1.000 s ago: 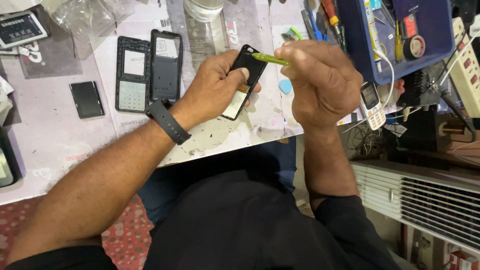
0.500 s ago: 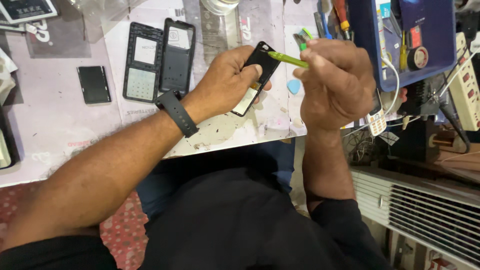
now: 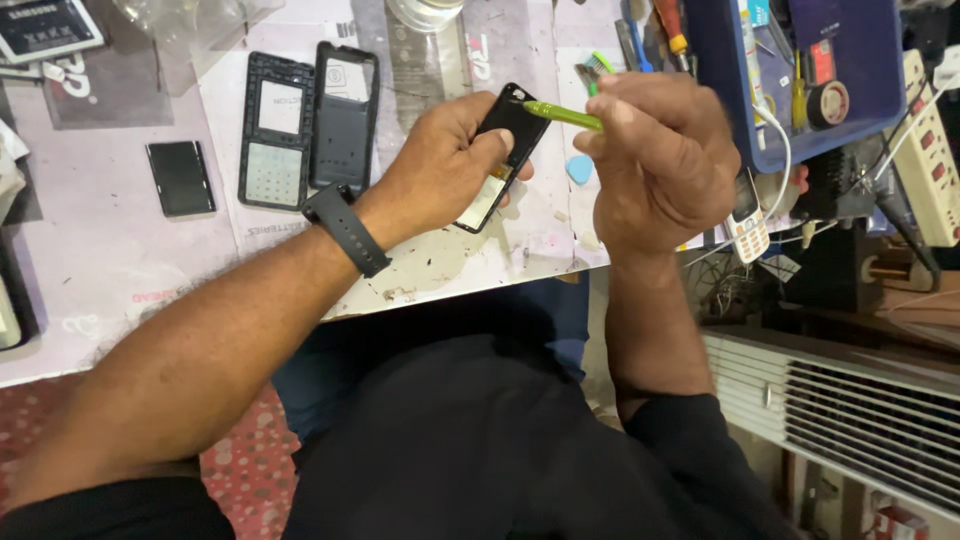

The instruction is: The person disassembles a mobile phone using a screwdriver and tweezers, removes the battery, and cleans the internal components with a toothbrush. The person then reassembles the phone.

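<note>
My left hand (image 3: 445,165) grips a small black phone body (image 3: 510,135), tilted above the worktable, with its pale inner side showing near my thumb. My right hand (image 3: 655,160) holds a thin green screwdriver (image 3: 562,115); its tip touches the phone's upper end. A black band (image 3: 345,228) sits on my left wrist. Two black phone shells (image 3: 310,125) lie side by side on the table to the left of my left hand. A flat black battery (image 3: 180,178) lies farther left.
A blue tray (image 3: 735,95) with tools and a tape roll stands at the top right. A white keypad phone (image 3: 747,222) hangs at the table's right edge among wires. A power strip (image 3: 928,150) lies far right. A blue pick (image 3: 579,168) rests between my hands.
Both hands stay together on the phone body; the screwdriver tip remains at its upper end. The view has shifted slightly, with little other movement.
</note>
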